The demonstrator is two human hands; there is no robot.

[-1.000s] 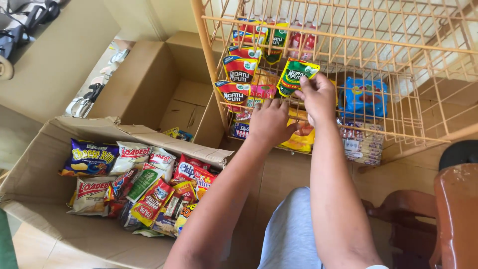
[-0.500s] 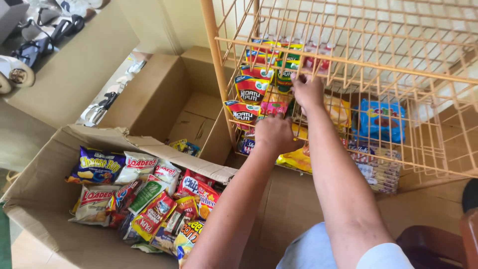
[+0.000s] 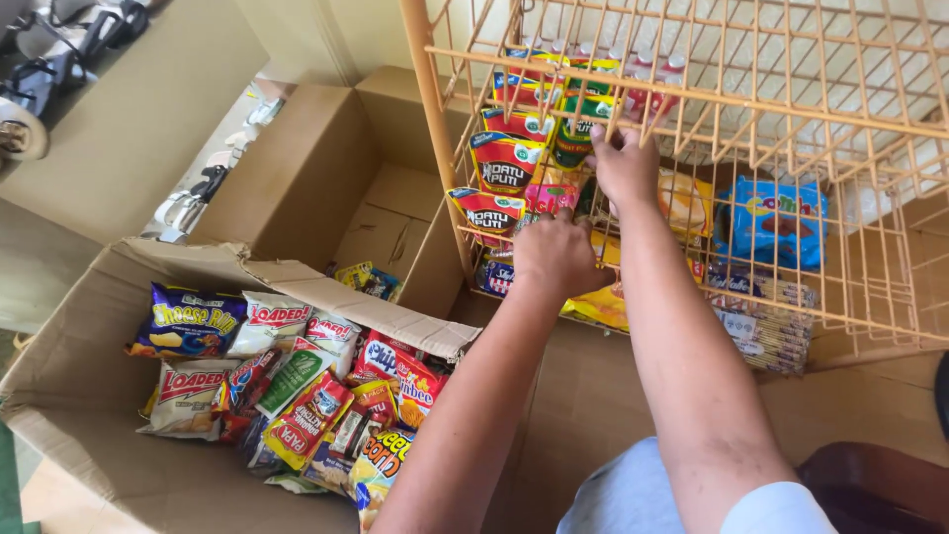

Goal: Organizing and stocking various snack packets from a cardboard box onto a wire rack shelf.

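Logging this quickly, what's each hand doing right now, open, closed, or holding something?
Left hand: curled against the pink sachet at the wire rack; grip cannot be told.
Right hand: closed on the green sachet.

Painted metal wire rack [image 3: 692, 99], glossy plastic sachets [image 3: 506, 158], matt brown cardboard box [image 3: 89, 396].

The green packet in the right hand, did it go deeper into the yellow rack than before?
Yes. The green packet has moved from in front of the wire rack into its row of pouches, the right hand following.
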